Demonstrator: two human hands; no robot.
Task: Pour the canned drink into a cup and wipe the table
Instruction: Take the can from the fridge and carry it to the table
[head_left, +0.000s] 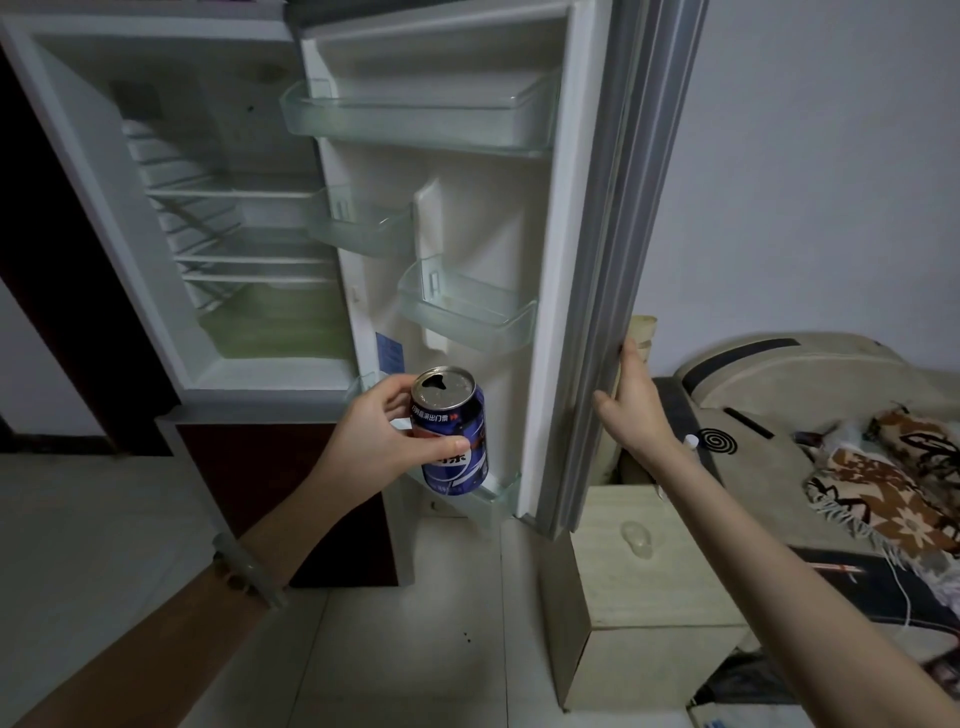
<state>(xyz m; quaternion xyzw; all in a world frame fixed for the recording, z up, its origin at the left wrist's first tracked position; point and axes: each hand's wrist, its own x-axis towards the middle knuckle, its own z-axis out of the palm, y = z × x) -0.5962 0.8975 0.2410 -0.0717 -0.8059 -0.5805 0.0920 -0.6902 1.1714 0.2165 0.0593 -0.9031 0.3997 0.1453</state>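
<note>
Left hand (374, 441) is gripping the upright, already-opened can (452, 431) beside the fridge door's (561, 260) bottom edge, right hand (631, 400) curling around that door's outer edge.

Open white fridge (171, 218) beside a pale wooden cabinet (649, 571).
The fridge door (550, 218) stands swung out to the right, carrying clear plastic bins (421, 122) and a blue sticker (389, 353). Inside are white shelves (234, 192) above a greenish drawer (275, 322). Beyond the cabinet, a dark mosquito coil (717, 441) lies on beige padded furniture (779, 374), near a brown-and-cream patterned blanket (893, 483). The floor (104, 519) is pale tile.
</note>
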